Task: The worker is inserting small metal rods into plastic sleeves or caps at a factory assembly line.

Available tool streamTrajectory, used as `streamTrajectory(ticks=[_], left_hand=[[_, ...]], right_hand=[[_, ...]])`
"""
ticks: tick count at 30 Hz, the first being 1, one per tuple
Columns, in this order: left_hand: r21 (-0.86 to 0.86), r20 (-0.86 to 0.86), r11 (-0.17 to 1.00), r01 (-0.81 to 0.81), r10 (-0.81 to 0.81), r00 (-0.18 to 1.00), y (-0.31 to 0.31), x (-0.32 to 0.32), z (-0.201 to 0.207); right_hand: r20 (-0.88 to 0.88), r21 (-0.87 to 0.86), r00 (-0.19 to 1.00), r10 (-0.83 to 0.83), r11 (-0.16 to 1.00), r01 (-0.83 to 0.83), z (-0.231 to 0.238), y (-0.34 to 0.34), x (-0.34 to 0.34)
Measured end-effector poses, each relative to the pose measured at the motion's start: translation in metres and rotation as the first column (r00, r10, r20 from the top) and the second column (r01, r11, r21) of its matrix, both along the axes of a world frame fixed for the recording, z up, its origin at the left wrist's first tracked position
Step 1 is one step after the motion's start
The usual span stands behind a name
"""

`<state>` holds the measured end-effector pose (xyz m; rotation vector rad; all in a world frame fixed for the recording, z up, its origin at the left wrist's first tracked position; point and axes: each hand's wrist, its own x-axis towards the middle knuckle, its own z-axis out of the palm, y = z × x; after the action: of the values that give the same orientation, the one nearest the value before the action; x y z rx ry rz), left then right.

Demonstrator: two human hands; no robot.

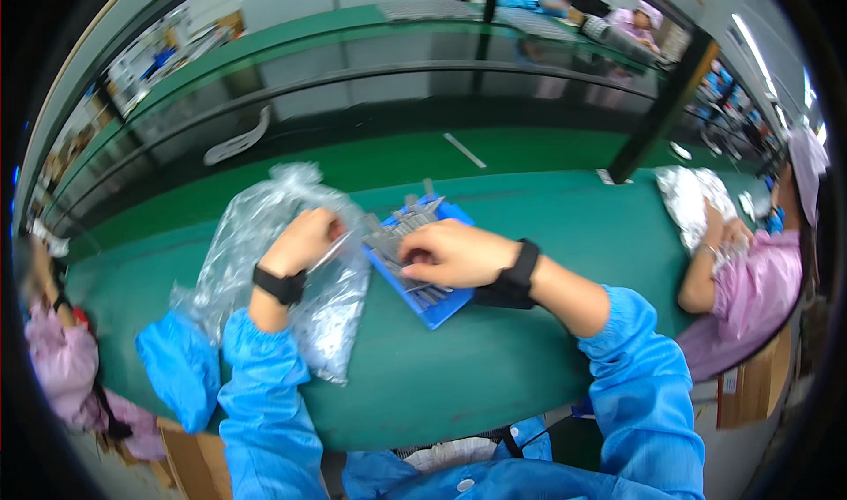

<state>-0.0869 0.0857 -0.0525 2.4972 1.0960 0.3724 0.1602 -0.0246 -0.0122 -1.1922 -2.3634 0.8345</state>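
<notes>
My left hand (307, 242) is over a clear plastic bag (238, 244), its fingers curled closed. A thin pale edge shows by its fingertips; whether it is bag film or a separate strip is unclear. To the right lies a blue tray (434, 313), tilted on the table and heaped with narrow grey strips (408, 225). My right hand (459, 255) is above the tray's right side with fingers bent inward over the strips. What those fingers hold, if anything, is hidden. Small shiny pieces or packets seem to fill the bag's lower part (331, 337).
A bundled blue cloth (176, 368) lies left of the bag on the green table (459, 368). Beyond are a loose strip (464, 150), a white curved part (238, 142) and a dark post (657, 112). At right, a pink-sleeved person (750, 275) handles silvery wrapping (695, 204).
</notes>
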Motion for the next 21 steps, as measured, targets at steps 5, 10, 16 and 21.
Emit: streamTrajectory(ticks=[5, 10, 16, 21], left_hand=[[-0.086, 0.007, 0.996, -0.003, 0.003, 1.0, 0.001, -0.01, 0.002], [-0.153, -0.008, 0.988, 0.035, -0.036, 0.999, 0.0, -0.001, 0.01], [-0.091, 0.082, 0.994, 0.061, -0.054, 0.995, -0.004, -0.014, 0.028], [-0.149, 0.086, 0.989, 0.006, 0.007, 0.996, -0.015, -0.017, 0.053]], right_hand=[[0.086, 0.375, 0.97, -0.226, 0.91, 0.178, -0.012, 0.001, -0.02], [0.17, 0.269, 0.962, -0.213, 0.949, 0.162, -0.013, -0.003, -0.015], [0.315, 0.318, 0.886, -0.341, 0.917, 0.24, -0.015, -0.011, -0.034], [0.253, 0.234, 0.909, -0.33, 0.933, 0.273, -0.011, -0.008, -0.025]])
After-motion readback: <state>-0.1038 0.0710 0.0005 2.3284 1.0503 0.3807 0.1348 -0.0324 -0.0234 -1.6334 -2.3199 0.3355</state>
